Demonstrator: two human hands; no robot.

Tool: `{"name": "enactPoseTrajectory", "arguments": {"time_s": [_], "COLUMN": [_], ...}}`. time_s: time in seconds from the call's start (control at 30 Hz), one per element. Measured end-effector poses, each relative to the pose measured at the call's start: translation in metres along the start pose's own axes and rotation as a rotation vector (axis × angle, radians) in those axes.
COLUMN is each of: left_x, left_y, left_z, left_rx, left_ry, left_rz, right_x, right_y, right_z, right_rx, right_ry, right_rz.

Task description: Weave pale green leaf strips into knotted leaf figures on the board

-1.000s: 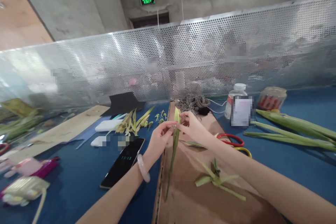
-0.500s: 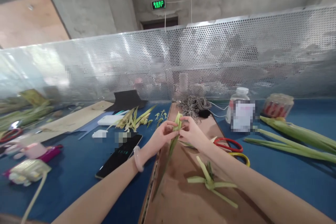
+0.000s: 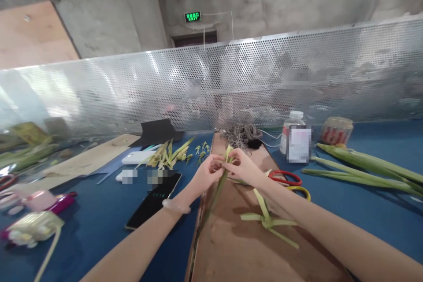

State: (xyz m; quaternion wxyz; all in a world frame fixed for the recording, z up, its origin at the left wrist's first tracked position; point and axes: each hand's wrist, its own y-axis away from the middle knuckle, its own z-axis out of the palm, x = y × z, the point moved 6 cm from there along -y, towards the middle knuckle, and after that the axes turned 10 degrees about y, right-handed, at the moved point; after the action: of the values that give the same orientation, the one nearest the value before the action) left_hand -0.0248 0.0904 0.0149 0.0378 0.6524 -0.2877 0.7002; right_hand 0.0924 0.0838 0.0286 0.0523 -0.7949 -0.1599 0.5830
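A long green leaf strip hangs down from between my fingertips, with a pale folded tip showing above them. My left hand pinches it from the left, and my right hand pinches it from the right. The fingertips of both hands meet around the strip, so the part between them is hidden. Below my right forearm, a knotted leaf piece with several pale arms lies on the brown board. Scissors with a red handle and a yellow handle lie partly behind that forearm.
A phone lies left of the board. Leaf scraps and grey cord sit farther back. On the right are a bottle, a glass jar and long green leaves. A perforated metal screen stands behind.
The view has shifted slightly, and most things on the table appear a little farther left. Both hands keep their pinch on the leaf strip, with small finger movements.
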Motion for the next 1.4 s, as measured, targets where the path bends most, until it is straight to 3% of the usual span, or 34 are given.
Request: {"name": "enactPoseTrajectory", "arguments": {"time_s": [0.27,0.6,0.83,0.97,1.17,1.27,1.4], "left_x": [-0.008,-0.008,-0.008,-0.004,-0.010,-0.014,-0.010], "left_y": [-0.001,0.003,0.003,0.001,-0.005,-0.007,-0.005], "left_z": [-0.003,-0.001,-0.007,-0.010,-0.024,-0.024,-0.018], "left_rx": [0.058,0.133,0.207,0.213,0.274,0.277,0.245], "left_ry": [0.029,0.357,0.471,0.500,0.510,0.466,0.384], "left_rz": [0.008,-0.149,-0.182,-0.149,-0.113,-0.123,-0.130], "right_x": [0.010,0.005,0.000,-0.005,-0.049,-0.066,-0.065], "right_y": [-0.003,0.003,0.005,0.000,-0.049,-0.088,-0.132], "right_z": [-0.001,-0.002,0.000,-0.010,-0.035,-0.027,0.003], "right_rx": [-0.053,-0.029,-0.032,-0.017,0.073,0.048,0.037], "right_ry": [-0.004,-0.159,-0.132,-0.036,0.275,0.467,0.706], "right_rz": [0.083,0.177,0.145,0.123,0.027,0.003,0.057]}}
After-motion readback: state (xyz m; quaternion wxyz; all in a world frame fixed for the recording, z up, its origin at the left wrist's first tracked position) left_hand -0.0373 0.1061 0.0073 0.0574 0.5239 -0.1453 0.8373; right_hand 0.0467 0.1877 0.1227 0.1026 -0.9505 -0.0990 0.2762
